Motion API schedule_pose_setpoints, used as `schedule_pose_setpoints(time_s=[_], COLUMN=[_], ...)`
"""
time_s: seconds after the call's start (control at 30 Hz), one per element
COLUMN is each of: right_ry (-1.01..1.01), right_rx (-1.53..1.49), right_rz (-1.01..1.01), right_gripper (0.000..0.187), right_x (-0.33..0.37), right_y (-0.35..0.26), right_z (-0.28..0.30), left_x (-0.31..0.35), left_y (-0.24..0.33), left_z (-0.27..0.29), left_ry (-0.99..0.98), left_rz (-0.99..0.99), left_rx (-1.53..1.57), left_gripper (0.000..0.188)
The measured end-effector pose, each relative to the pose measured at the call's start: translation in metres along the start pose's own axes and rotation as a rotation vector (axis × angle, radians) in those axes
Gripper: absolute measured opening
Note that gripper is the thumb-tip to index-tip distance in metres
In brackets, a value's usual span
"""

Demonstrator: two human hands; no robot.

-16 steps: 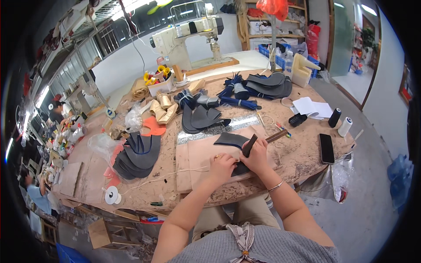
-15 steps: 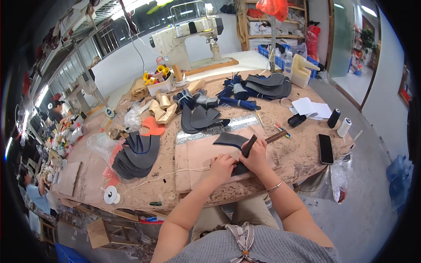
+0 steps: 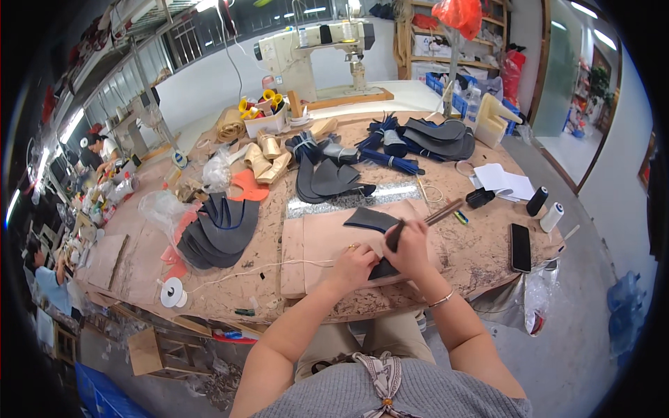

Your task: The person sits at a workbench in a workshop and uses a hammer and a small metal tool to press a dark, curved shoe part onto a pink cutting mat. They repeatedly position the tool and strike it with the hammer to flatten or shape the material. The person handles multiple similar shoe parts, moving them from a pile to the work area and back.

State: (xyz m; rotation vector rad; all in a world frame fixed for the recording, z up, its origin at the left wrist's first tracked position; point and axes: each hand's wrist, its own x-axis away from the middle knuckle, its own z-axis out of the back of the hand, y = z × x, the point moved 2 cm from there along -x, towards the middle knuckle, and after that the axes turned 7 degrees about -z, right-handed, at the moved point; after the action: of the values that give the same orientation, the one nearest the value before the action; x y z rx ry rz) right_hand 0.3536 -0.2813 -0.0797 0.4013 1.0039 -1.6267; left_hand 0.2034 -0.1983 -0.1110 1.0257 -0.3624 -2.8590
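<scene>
My right hand (image 3: 410, 249) is closed around what looks like a hammer, with a dark head (image 3: 395, 235) above the fingers and a brown handle (image 3: 444, 211) slanting to the right. Beside it, my left hand (image 3: 354, 266) pinches the edge of a dark grey, leather-like piece (image 3: 382, 269), mostly covered by both hands. Another grey piece with a blue edge (image 3: 368, 219) lies just beyond the hands. Both pieces rest on a pale board (image 3: 313, 240). A white cord (image 3: 279, 263) runs from the left hand's side toward a white spool (image 3: 171, 292).
Stacked grey pieces (image 3: 221, 240) lie left; more curved pieces (image 3: 327, 180) and blue tied bundles (image 3: 390, 161) lie beyond the board. A phone (image 3: 519, 247), thread cones (image 3: 550, 217) and papers (image 3: 502, 180) sit right. A sewing machine (image 3: 317, 59) stands behind.
The hammer has shifted slightly in my right hand, its handle now tilted higher at the right. My left hand stays on the grey piece. The whole view has shifted a little.
</scene>
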Motion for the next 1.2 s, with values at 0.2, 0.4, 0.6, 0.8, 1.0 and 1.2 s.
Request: schedule_pose_setpoints(time_s=[0.2,0.4,0.6,0.8,1.0,1.2], right_ry=[0.090,0.041,0.079,-0.056,0.241,-0.027], right_rx=[0.035,0.015,0.030,0.023,0.067,0.105], right_rz=[0.085,-0.086,0.014,0.020,0.059,0.092], right_gripper=[0.013,0.017,0.019,0.013,0.015,0.017], right_x=[-0.017,0.002,-0.014,-0.005,-0.009,-0.015], right_y=[-0.008,0.016,-0.005,0.004,-0.017,-0.007], right_z=[0.026,0.013,0.030,0.012,0.026,0.023], left_x=[-0.002,-0.005,-0.001,0.000,-0.001,0.009], left_y=[0.010,0.001,0.000,0.001,-0.003,-0.015], left_z=[-0.010,-0.028,-0.015,-0.020,-0.019,-0.015], left_ry=[0.012,0.044,-0.009,-0.025,0.006,0.018], left_rz=[0.182,0.107,0.032,0.014,0.086,0.106], left_rx=[0.056,0.156,-0.013,-0.027,0.060,0.285], left_gripper=[0.004,0.003,0.007,0.007,0.007,0.008])
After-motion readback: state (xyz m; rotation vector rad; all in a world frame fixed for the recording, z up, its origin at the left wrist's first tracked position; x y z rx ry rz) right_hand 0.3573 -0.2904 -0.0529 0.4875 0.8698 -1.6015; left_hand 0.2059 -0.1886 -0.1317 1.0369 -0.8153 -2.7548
